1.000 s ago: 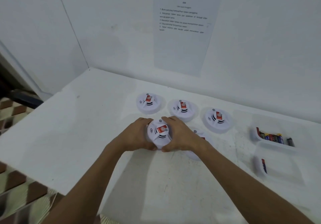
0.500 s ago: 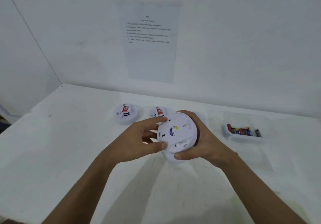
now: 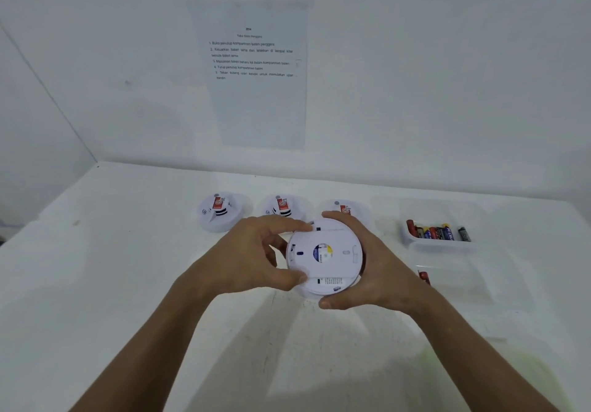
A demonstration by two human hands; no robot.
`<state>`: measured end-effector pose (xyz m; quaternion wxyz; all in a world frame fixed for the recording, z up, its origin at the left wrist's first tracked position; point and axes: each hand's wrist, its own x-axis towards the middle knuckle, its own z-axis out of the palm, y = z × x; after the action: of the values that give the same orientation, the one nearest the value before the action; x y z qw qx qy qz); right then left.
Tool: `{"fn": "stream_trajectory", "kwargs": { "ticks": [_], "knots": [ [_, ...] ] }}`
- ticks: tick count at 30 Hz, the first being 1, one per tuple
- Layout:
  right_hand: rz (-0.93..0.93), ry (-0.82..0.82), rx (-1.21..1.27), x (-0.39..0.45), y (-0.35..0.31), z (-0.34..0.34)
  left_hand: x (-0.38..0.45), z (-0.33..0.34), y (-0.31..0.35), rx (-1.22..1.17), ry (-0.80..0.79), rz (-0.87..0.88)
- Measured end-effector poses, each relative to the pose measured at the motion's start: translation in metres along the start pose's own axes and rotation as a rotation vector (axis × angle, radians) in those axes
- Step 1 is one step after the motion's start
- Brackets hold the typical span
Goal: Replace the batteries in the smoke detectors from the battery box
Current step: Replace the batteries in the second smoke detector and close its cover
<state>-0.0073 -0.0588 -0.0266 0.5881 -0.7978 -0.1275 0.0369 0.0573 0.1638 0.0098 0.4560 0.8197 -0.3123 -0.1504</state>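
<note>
Head view: both hands hold a round white plastic smoke detector (image 3: pixel 324 256) back-side up above the white table (image 3: pixel 128 283).
Left hand (image 3: pixel 249 256) pinches its left rim; right hand (image 3: pixel 372 264) curls round its right edge. Clear plastic battery box (image 3: pixel 412 240) of mixed-colour batteries (image 3: pixel 431 232) sits to the right, well apart.

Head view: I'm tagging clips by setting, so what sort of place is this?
Probably a staged task station: bare white table, printed instruction sheet on the wall, row of smoke detectors, battery box.

Smoke detector (image 3: pixel 324 256) flipped — lifted off table.
</note>
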Motion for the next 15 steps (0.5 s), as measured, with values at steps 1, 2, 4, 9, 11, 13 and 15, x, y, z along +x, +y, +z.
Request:
{"fn": "stream_trajectory", "kwargs": {
  "ticks": [1,2,4,9,11,13,15],
  "knots": [
    [-0.009,0.006,-0.001,0.0,0.001,0.0,0.0,0.0,0.0,0.011,0.002,0.003],
    [-0.02,0.018,-0.009,0.001,0.001,0.0,0.001,0.002,0.001,0.027,0.007,0.005],
    [-0.044,0.064,-0.042,0.003,0.003,0.002,0.002,0.004,0.001,0.061,0.024,0.007],
    [-0.09,0.147,-0.076,0.005,0.008,0.008,0.003,0.008,-0.001,0.09,0.062,0.01],
    [-0.094,0.165,-0.081,0.007,0.009,0.011,0.003,0.01,-0.003,0.114,0.085,0.004],
    [-0.088,0.178,-0.09,0.009,0.01,0.014,0.003,0.011,-0.004,0.14,0.098,-0.005],
    [-0.077,0.178,-0.1,0.01,0.012,0.015,0.003,0.011,-0.006,0.16,0.091,-0.008]
  ]
}}
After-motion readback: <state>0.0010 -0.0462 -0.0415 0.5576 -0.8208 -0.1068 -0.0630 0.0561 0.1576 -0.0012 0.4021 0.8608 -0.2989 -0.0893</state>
